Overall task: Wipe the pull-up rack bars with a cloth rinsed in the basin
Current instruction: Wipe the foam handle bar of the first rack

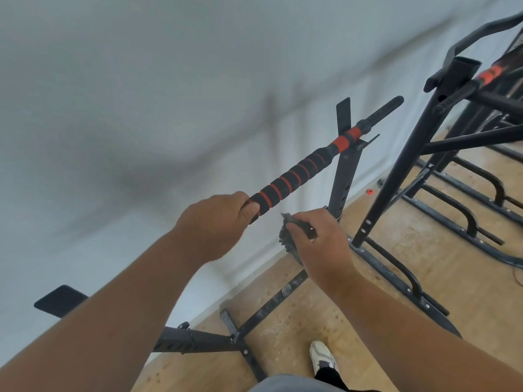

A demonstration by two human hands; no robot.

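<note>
Head view: the left hand (pixel 218 222) curls its fingers round the near end of the black foam-padded bar with orange spiral stripes (pixel 294 176), which runs up and away to the black perforated steel upright (pixel 343 176) by the pale wall. Just right of it, apart from the bar, the right hand (pixel 319 244) pinches a dark grey crumpled cloth (pixel 287 236) above the speckled tan floor (pixel 311 301).
</note>
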